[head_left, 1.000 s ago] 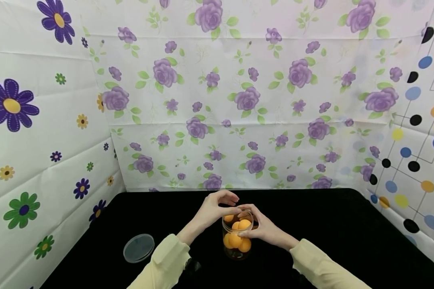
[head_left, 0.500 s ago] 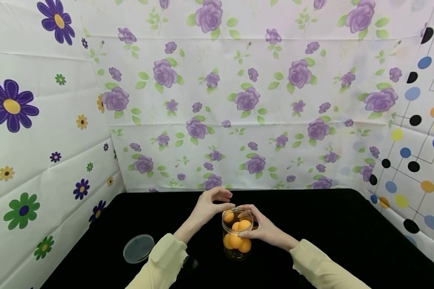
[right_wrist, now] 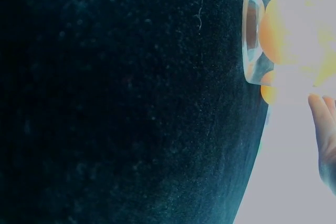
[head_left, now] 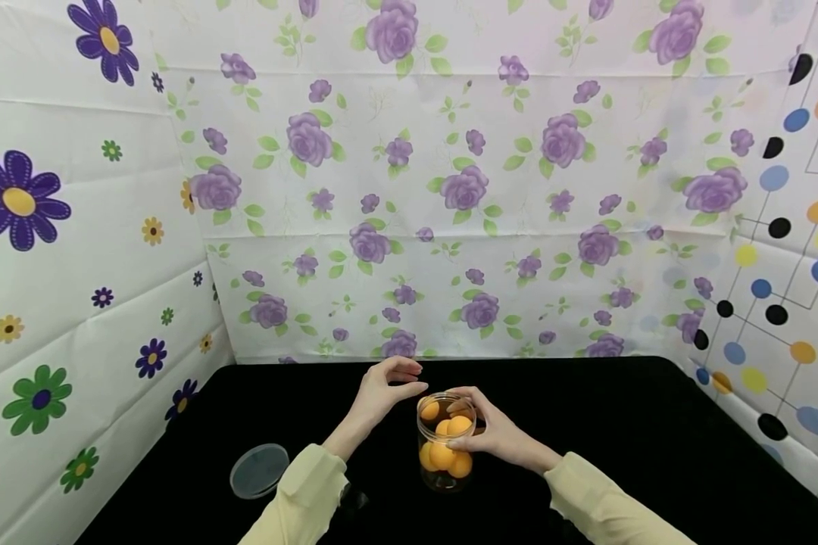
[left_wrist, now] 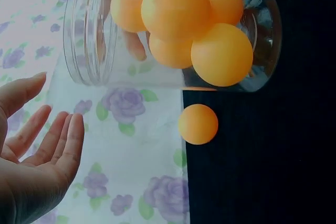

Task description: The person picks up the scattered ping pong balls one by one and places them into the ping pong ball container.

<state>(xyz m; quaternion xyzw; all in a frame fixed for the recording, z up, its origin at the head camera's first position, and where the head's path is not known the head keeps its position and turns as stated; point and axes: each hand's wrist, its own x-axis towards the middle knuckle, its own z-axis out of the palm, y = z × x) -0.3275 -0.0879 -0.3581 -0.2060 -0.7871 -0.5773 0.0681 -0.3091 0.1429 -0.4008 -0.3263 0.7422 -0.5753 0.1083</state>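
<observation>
A clear plastic jar stands upright on the black table with its mouth uncovered. Several orange ping-pong balls fill its lower part. My right hand holds the jar near its rim, thumb in front and fingers round the far side. Another orange ball shows outside the jar in the left wrist view, apparently beyond it. To the jar's left, my left hand is in the air with fingers loosely bent, holding nothing. Only part of the right hand appears at the edge of the right wrist view, which is overexposed there.
A round translucent lid lies on the black table, left of the left forearm. Flower-patterned sheets rise behind the table and on the left, with a dotted sheet on the right.
My left hand has drawn away leftward from the jar's rim, leaving a gap. The right hand keeps its hold, and jar and lid stay put.
</observation>
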